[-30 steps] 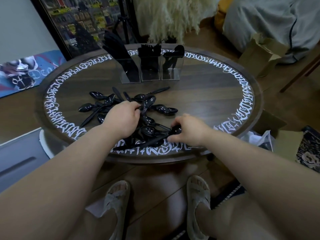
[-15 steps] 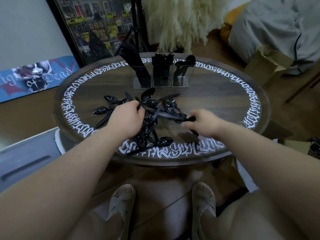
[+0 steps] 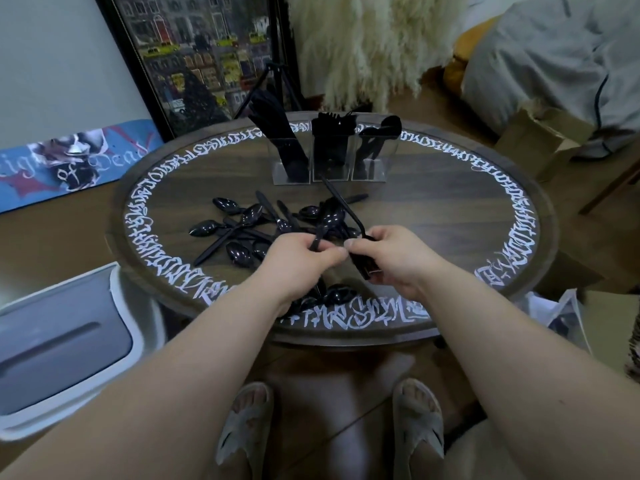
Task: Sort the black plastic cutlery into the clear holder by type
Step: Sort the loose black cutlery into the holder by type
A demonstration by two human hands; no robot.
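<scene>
Round lettered table [image 3: 450,209], wooden floor [image 3: 52,237]

Left hand [image 3: 300,255]: pinches a spoon [image 3: 328,220] by its handle, bowl raised over the pile
Right hand [image 3: 390,257]: grips a black utensil [image 3: 341,202], thin handle angled toward the holder
Pile [image 3: 249,230]: loose spoons scattered on round table [image 3: 450,216]
Holder [image 3: 330,157]: clear, three compartments, black cutlery upright in each

Bare forearms, no sleeves on left hand [image 3: 300,258] or right hand [image 3: 398,256]; below them, grey cross-strap sandals [image 3: 246,424] on both feet.
</scene>
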